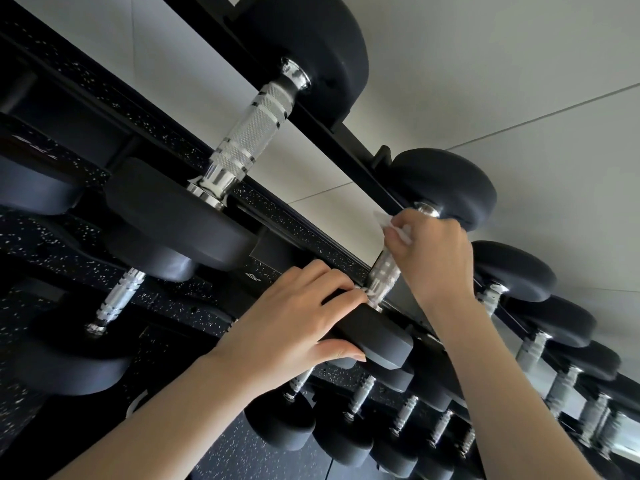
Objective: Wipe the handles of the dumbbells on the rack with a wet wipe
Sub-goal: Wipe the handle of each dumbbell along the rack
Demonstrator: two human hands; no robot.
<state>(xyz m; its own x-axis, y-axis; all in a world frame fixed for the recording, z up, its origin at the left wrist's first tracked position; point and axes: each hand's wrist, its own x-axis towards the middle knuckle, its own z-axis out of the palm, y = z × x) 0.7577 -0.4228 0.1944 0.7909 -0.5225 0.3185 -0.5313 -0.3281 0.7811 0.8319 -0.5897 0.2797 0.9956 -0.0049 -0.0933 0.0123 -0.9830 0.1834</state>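
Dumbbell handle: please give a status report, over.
Right hand grips wipe on handle, far end. Left hand holds near head. Left fingertips at handle's near end, in wipe's path.

Right hand [434, 252] pinches wet wipe [381, 219] against dumbbell handle [382, 275]; left hand [294, 323] grips dumbbell head [379, 336].

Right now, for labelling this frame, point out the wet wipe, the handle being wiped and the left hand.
wet wipe [402, 234]: head view, white fold.
handle [384, 271]: head view, knurled middle.
left hand [294, 323]: head view, its back.
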